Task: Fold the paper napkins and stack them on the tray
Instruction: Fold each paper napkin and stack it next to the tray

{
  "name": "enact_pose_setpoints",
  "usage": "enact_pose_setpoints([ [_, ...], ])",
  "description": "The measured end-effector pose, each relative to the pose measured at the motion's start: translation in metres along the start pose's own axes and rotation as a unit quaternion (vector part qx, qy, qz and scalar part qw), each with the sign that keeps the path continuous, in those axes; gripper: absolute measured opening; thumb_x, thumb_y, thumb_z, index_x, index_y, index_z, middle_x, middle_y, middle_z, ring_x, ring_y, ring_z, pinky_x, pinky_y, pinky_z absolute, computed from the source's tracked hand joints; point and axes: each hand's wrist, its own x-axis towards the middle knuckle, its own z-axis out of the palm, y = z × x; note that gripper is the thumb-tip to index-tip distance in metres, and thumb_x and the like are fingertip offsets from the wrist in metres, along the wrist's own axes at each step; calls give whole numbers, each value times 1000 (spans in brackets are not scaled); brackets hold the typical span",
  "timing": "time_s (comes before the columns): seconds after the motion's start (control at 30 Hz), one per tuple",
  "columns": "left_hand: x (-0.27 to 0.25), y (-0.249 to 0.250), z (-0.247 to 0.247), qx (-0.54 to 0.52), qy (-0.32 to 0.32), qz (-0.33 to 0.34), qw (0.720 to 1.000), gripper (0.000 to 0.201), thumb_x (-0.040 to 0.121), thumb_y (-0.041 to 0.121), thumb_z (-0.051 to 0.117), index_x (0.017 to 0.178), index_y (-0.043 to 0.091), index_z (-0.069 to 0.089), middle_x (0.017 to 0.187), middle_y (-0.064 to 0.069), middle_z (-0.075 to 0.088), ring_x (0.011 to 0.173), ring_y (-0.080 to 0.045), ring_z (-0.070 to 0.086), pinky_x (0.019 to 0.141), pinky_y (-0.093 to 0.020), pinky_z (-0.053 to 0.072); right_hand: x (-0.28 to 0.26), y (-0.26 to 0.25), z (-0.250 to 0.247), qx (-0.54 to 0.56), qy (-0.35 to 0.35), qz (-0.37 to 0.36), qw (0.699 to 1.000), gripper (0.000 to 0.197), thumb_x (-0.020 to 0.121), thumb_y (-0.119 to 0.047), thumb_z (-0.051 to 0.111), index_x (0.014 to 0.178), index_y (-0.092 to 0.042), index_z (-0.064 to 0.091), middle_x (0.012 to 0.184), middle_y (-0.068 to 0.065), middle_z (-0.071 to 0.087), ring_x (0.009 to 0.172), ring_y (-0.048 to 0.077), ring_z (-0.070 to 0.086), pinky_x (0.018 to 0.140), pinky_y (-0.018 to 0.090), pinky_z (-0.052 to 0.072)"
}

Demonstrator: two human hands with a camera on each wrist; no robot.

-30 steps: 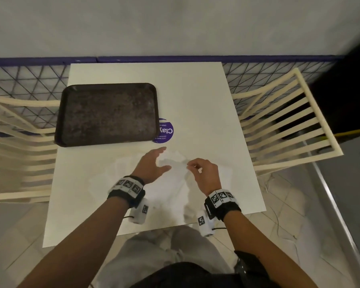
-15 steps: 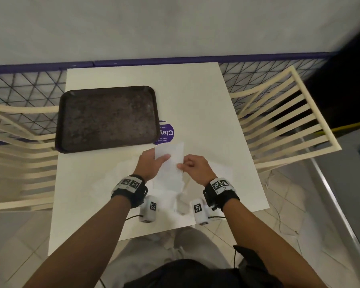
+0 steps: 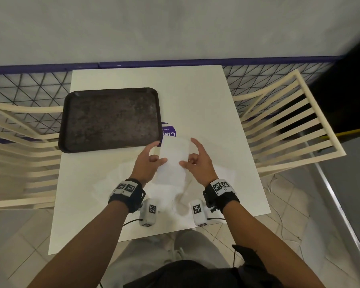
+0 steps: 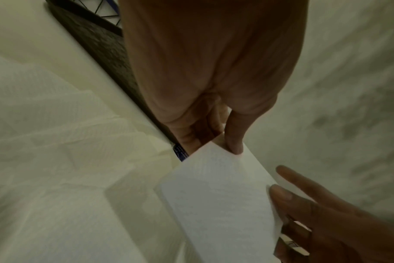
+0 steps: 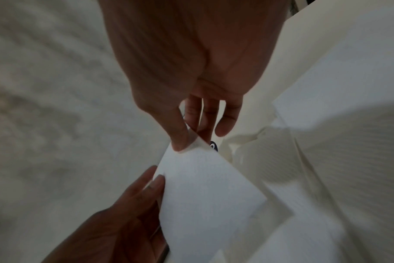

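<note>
Napkin [image 3: 173, 159] pinched between both hands' fingers [image 3: 161, 161]

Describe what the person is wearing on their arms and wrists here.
Both forearms are bare, with no sleeves. The left hand and right hand each have a black wrist strap topped with white blocks printed with black-and-white square markers. A white camera box bearing another marker hangs under each wrist, with a thin black cable trailing from it.
</note>
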Motion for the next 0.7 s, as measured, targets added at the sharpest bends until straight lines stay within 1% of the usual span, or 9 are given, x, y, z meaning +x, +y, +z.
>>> enact_pose_setpoints([
  [0.07,0,0,-1,9,0,33,999,53,94,17,73,138,39,54,83,-1,76,83,-16,74,80,-33,60,0,-3,1,-34,16,-38,999,66,84,-11,79,139,-36,54,70,-5,51,69,10,54,78,21,52],
  [0.13,1,-1,-2,45,8,60,997,41,93,20,74,128,38,66,76,-5,69,77,-22,68,80,-38,61,3,-3,2,-63,32,-57,996,44,84,-12,79,121,-33,70,73,-7,51,67,8,51,76,22,48],
  [0.2,2,-1,-2,72,17,62,995,27,93,23,74,119,34,74,83,-14,67,84,-29,67,86,-43,61,3,-3,3,-73,38,-53,995,29,84,-14,79,109,-29,77,73,-8,53,66,6,52,75,20,48],
  [0.27,1,1,-1,71,19,61,995,24,93,24,75,117,29,76,90,-10,71,90,-26,70,91,-42,61,3,-5,3,-73,42,-45,995,24,85,-15,79,106,-27,78,74,-7,57,67,6,53,75,17,49],
  [0.33,0,3,-2,83,27,65,994,23,93,24,75,116,25,77,96,-2,74,93,-18,72,92,-36,61,2,-8,3,-78,48,-47,995,20,87,-16,77,105,-25,79,79,-6,66,71,7,57,76,16,50],
  [0.43,0,5,-4,119,42,79,989,20,94,26,74,114,23,78,99,2,77,89,-8,71,86,-23,58,1,-10,4,-90,56,-69,992,14,89,-18,75,101,-22,80,92,-7,74,79,8,62,76,15,49],
  [0.53,-1,7,-5,161,46,105,980,18,95,29,73,110,21,79,94,7,75,83,-1,68,78,-11,49,1,-9,5,-112,65,-89,988,12,90,-20,75,100,-23,80,94,-4,71,81,10,63,75,14,46],
  [0.6,-2,7,-5,172,47,113,977,13,95,29,73,105,23,79,93,12,74,81,1,67,75,-11,49,1,-9,4,-131,67,-89,985,12,91,-22,74,101,-25,80,94,-3,67,83,12,62,76,13,46],
  [0.7,-1,4,-6,161,60,113,979,9,93,31,75,98,25,79,99,12,73,88,-5,67,76,-18,53,1,-7,3,-147,68,-83,983,12,91,-23,74,101,-27,80,99,-2,62,88,14,59,77,12,44],
])
